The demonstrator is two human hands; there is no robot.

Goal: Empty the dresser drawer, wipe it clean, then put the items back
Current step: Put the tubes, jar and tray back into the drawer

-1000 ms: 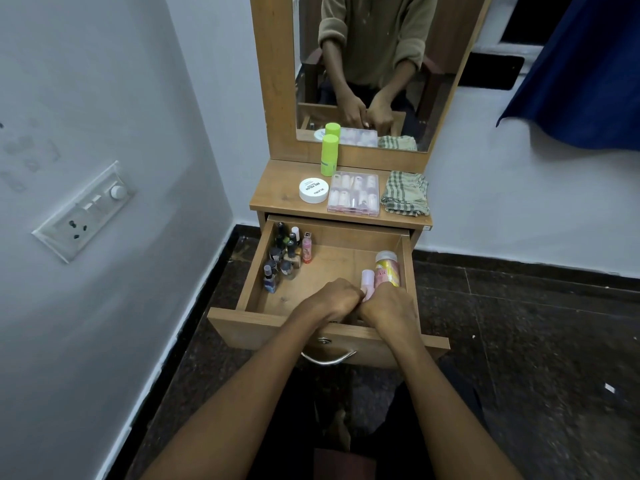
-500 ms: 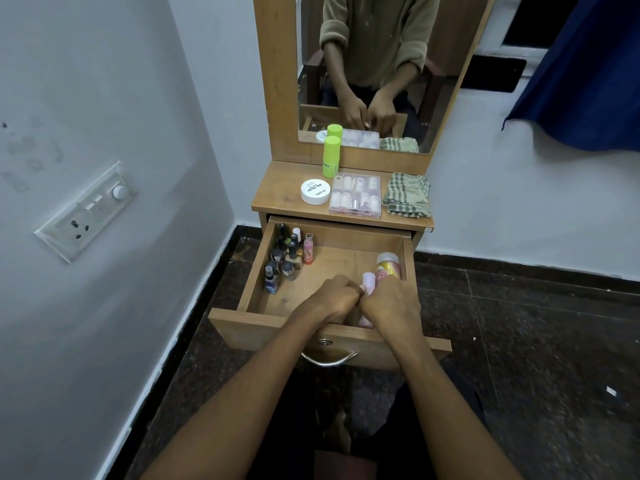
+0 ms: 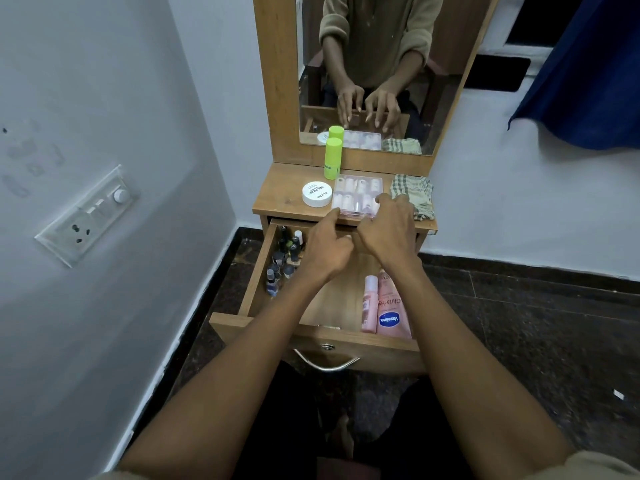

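Observation:
The wooden drawer (image 3: 254, 271) stands pulled out under the dresser top (image 3: 280, 199). Small nail polish bottles (image 3: 285, 259) cluster in its left side. A pink Vaseline tube (image 3: 393, 308) and a slim pink bottle (image 3: 369, 303) lie at its front right. On the top sits a clear box of false nails (image 3: 356, 192). My left hand (image 3: 327, 249) reaches to the box's near left corner, thumb touching it. My right hand (image 3: 388, 230) lies with spread fingers over the box's near right corner. Neither hand has closed around it.
Also on the top are a green bottle (image 3: 333, 159), a white round jar (image 3: 317, 194) and a folded checked cloth (image 3: 414, 195). A mirror (image 3: 381, 64) rises behind. A wall with a switch plate (image 3: 88, 216) is close on the left. Dark tiled floor (image 3: 519, 323) lies to the right.
Both hands left the drawer's front right, where they were closed on the pink bottle and tube. Those items now lie in the drawer. The hands have moved up to the nail box.

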